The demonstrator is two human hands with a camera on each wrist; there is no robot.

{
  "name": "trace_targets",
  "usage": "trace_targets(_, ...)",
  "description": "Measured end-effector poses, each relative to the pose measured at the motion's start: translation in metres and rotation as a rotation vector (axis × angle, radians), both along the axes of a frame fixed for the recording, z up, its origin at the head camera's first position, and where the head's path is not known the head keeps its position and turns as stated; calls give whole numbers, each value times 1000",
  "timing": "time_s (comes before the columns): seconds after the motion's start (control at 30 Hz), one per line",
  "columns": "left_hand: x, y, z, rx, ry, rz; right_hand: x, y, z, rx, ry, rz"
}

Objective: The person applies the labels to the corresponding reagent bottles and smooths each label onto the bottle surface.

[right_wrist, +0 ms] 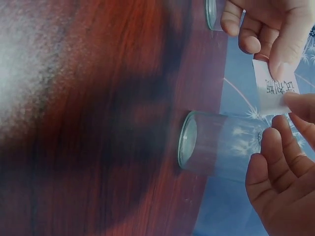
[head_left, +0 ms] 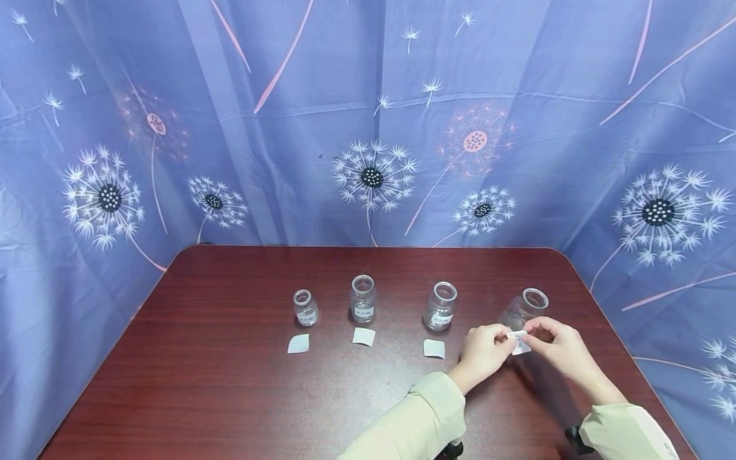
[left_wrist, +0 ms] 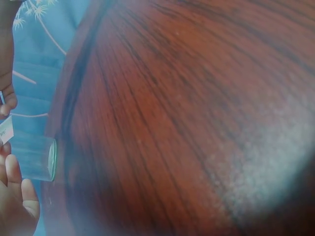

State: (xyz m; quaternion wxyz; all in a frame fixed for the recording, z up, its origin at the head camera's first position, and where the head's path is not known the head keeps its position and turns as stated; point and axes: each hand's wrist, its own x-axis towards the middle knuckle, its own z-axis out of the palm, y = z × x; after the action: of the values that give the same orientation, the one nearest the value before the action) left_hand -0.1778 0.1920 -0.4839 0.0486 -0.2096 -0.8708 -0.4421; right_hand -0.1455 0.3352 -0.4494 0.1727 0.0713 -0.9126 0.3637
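Both hands pinch a small white label [head_left: 519,343] with dark printed characters, which reads most clearly in the right wrist view [right_wrist: 275,87]. My left hand [head_left: 484,351] grips its left side between thumb and finger, and my right hand [head_left: 562,351] pinches the opposite side. Just behind the label stands a clear glass jar [head_left: 520,311], partly covered by the hands in the head view. That jar's glass wall [right_wrist: 221,142] shows no label in the right wrist view. The other fingers of my right hand [right_wrist: 285,191] are bent beside the jar.
Three more glass jars, a small one [head_left: 305,308], a middle one [head_left: 363,299] and a wider one [head_left: 440,308], stand in a row leftward, each with a white label. In front of them lie white paper pieces [head_left: 298,344] on the brown table [head_left: 230,396]. A blue curtain [head_left: 287,160] surrounds it.
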Motion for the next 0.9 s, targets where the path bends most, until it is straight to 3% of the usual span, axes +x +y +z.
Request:
trace_targets(0.3,1,1,0,51,-123,-5,-3,0,-4,101,95,-37)
trace_targets(0.9,-1,2,-2,126,-90,-30,-3,-3,-5,128,126,-79)
